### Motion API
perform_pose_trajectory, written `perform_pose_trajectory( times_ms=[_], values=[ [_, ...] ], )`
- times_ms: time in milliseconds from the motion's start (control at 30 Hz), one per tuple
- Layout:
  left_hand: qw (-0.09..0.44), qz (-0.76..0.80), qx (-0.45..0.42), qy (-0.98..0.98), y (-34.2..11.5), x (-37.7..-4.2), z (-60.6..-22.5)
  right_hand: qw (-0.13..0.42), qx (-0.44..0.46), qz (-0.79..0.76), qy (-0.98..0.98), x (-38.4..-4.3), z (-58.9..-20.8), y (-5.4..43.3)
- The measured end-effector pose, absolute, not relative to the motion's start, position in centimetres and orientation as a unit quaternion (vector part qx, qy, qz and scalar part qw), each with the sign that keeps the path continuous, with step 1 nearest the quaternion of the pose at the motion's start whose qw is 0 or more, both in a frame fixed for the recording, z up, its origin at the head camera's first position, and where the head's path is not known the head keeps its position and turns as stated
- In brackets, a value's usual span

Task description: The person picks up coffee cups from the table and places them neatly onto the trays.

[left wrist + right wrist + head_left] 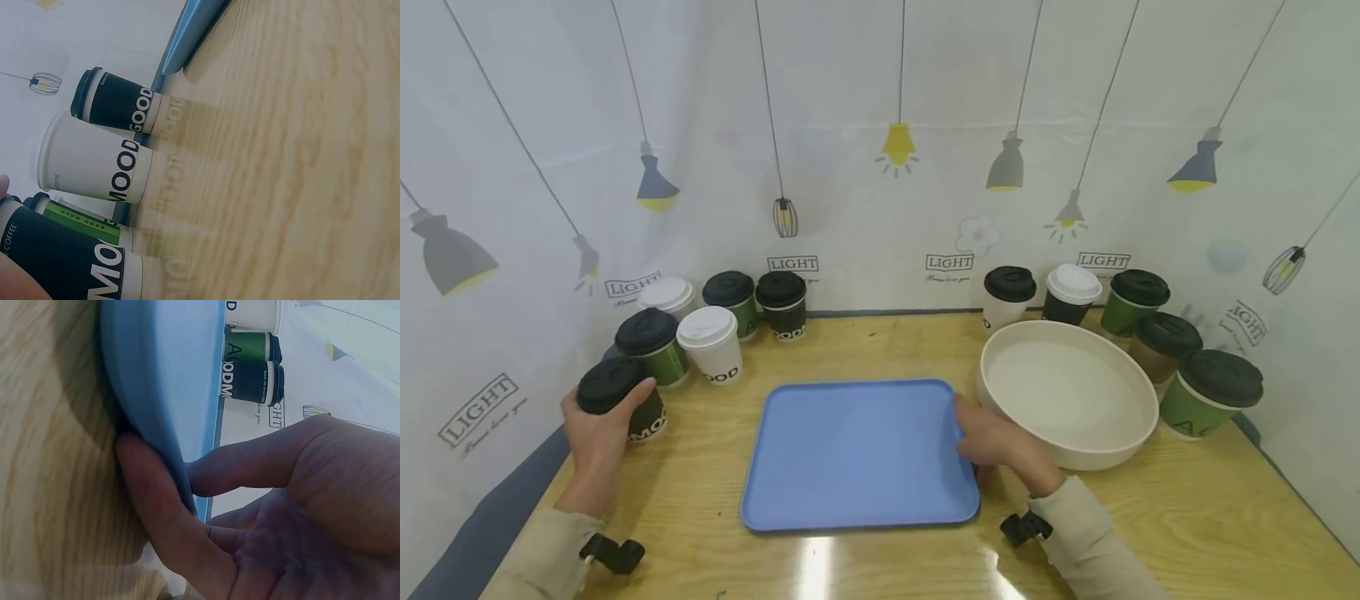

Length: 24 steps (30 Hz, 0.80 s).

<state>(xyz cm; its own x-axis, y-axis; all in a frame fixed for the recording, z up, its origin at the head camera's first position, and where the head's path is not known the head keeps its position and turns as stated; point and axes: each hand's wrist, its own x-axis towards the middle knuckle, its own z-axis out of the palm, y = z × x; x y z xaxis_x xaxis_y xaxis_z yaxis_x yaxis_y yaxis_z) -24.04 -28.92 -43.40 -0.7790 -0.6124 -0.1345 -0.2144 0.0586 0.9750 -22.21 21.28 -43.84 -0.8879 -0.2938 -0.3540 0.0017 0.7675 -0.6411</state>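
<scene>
At the left end of a cup cluster, my left hand (597, 446) grips a black paper coffee cup (647, 414) with a black lid, its fingers about the upper part. In the left wrist view this cup (56, 250) stands upright on the table. My right hand (996, 440) pinches the right edge of a blue rectangular tray (861, 454). The right wrist view shows the thumb over the rim and a finger beneath the tray (140, 375). A green cup (672, 364) and a white cup (713, 354) stand just beyond the left hand.
Right of the tray is a round cream bowl (1067, 457), close to my right forearm. Several lidded cups, including a green one (1195, 408), line its far and right sides. More cups, one of them black (786, 319), stand at the back left before the printed curtain (865, 208).
</scene>
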Motion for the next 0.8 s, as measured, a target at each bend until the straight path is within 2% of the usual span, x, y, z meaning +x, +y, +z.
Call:
perform_pose_trajectory(
  times_ms=[300,567,800],
  values=[
    [0.134,-0.637,0.270,-0.710,-27.0,-22.4,-43.3,0.222,-0.086,-0.338,0.910,-22.2,-43.9,21.4],
    [0.070,-0.688,0.201,-0.694,-22.3,-21.7,-42.2,0.227,-0.085,-0.336,0.910,-22.3,-43.7,21.4],
    [0.030,-0.705,0.112,-0.700,-17.6,-22.6,-42.0,0.234,-0.088,-0.336,0.908,-22.6,-44.0,21.5]
  ],
)
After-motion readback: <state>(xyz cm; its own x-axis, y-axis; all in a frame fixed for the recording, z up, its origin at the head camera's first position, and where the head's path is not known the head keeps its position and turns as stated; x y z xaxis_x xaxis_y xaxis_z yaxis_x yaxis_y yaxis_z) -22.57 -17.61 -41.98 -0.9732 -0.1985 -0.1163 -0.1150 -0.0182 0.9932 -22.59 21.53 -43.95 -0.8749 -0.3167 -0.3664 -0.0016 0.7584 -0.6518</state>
